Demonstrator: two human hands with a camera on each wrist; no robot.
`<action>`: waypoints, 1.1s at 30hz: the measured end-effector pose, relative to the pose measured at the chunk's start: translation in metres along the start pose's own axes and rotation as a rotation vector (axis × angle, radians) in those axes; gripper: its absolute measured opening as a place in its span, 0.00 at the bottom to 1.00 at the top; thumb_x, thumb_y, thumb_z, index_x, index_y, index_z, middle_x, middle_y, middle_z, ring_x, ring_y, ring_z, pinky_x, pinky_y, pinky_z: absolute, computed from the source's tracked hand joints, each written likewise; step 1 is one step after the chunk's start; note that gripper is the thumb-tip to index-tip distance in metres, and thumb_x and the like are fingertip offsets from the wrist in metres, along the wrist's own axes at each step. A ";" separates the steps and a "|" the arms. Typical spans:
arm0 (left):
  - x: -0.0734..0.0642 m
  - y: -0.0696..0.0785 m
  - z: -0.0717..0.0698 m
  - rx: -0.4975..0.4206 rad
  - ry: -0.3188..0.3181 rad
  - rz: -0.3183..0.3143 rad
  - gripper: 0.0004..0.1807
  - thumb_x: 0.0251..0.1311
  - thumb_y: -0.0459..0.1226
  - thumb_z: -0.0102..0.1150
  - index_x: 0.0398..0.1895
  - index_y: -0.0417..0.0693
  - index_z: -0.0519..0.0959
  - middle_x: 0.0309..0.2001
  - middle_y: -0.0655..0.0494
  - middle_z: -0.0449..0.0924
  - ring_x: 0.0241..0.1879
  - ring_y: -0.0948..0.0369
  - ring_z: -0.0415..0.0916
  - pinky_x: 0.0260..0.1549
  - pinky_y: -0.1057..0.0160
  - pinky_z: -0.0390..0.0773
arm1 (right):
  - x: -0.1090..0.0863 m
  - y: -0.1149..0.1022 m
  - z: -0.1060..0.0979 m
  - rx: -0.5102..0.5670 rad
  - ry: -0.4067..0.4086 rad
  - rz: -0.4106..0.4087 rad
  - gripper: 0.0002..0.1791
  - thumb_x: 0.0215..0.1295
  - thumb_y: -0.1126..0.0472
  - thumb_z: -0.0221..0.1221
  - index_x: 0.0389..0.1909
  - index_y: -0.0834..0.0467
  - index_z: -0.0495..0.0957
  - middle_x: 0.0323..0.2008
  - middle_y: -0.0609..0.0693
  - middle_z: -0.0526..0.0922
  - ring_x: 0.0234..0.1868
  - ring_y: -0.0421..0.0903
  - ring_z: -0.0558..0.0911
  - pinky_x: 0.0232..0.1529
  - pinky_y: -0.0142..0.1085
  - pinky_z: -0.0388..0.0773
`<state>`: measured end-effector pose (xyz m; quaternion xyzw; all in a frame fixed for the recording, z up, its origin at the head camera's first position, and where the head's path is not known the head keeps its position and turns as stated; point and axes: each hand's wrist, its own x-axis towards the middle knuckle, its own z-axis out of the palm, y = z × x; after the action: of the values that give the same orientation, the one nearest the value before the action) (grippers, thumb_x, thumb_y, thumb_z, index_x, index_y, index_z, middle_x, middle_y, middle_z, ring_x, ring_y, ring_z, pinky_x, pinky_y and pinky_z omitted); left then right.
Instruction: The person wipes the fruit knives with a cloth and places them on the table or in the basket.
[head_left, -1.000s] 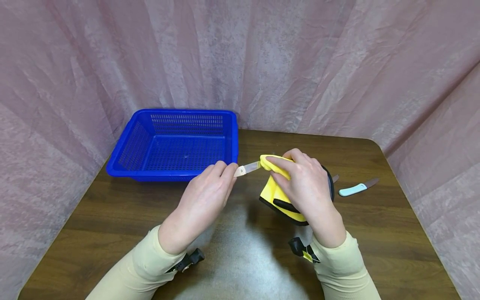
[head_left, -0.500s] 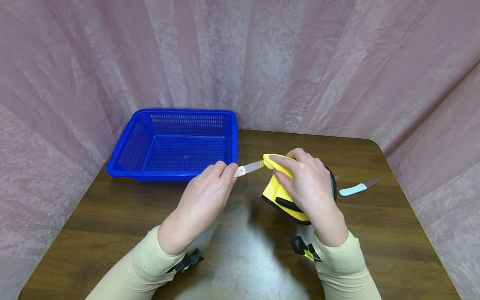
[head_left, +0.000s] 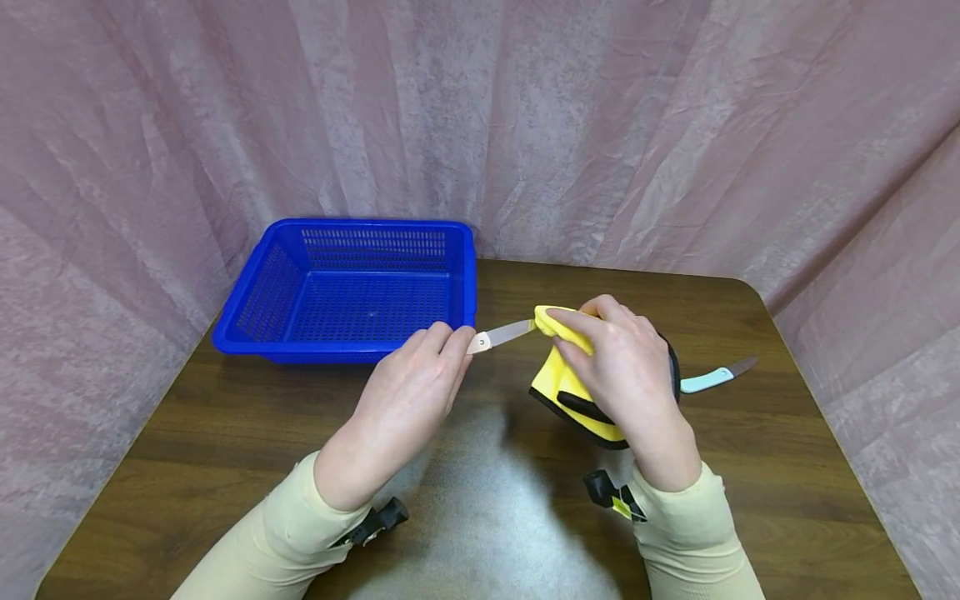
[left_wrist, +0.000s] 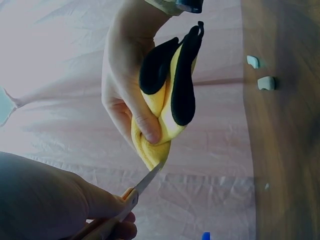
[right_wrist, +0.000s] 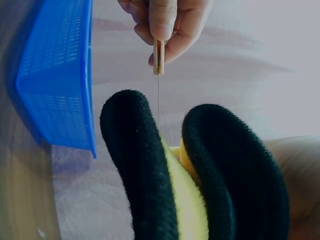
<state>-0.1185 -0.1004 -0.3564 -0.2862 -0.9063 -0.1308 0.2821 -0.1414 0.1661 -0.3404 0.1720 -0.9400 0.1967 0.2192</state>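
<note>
My left hand (head_left: pixel 412 375) grips a knife by its cream handle (head_left: pixel 480 342), its bare blade (head_left: pixel 512 332) pointing right. My right hand (head_left: pixel 626 362) pinches a folded yellow cloth (head_left: pixel 558 367) with black edging over the blade's tip end, which the cloth hides. Seen from the left wrist, the blade (left_wrist: pixel 149 178) runs into a fold of the yellow cloth (left_wrist: pixel 157 150), with the thumb pressing just above. In the right wrist view the blade shows edge-on as a thin line between the cloth and the left hand (right_wrist: pixel 167 22).
A blue perforated basket (head_left: pixel 345 347) stands at the back left, just beyond the left hand. On the brown table (head_left: pixel 225 450) to the right lies a knife with a light blue handle (head_left: pixel 707 381). A second pale handle (left_wrist: pixel 266 83) shows there in the left wrist view. Pink curtain (head_left: pixel 525 125) hangs behind.
My right hand and the cloth have slid slightly right along the blade, baring more of it. A blade tip seen earlier beside the cloth is now hidden. The left hand has stayed in place.
</note>
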 end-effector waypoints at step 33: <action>0.000 -0.002 0.001 0.030 0.034 0.022 0.08 0.78 0.33 0.65 0.51 0.38 0.80 0.31 0.50 0.73 0.26 0.50 0.73 0.20 0.57 0.73 | -0.003 -0.018 -0.004 0.013 0.035 -0.084 0.25 0.60 0.61 0.81 0.59 0.42 0.92 0.46 0.51 0.86 0.36 0.60 0.82 0.35 0.55 0.80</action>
<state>-0.1200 -0.1017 -0.3575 -0.2896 -0.9001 -0.1188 0.3031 -0.1304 0.1529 -0.3333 0.2092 -0.9267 0.1964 0.2427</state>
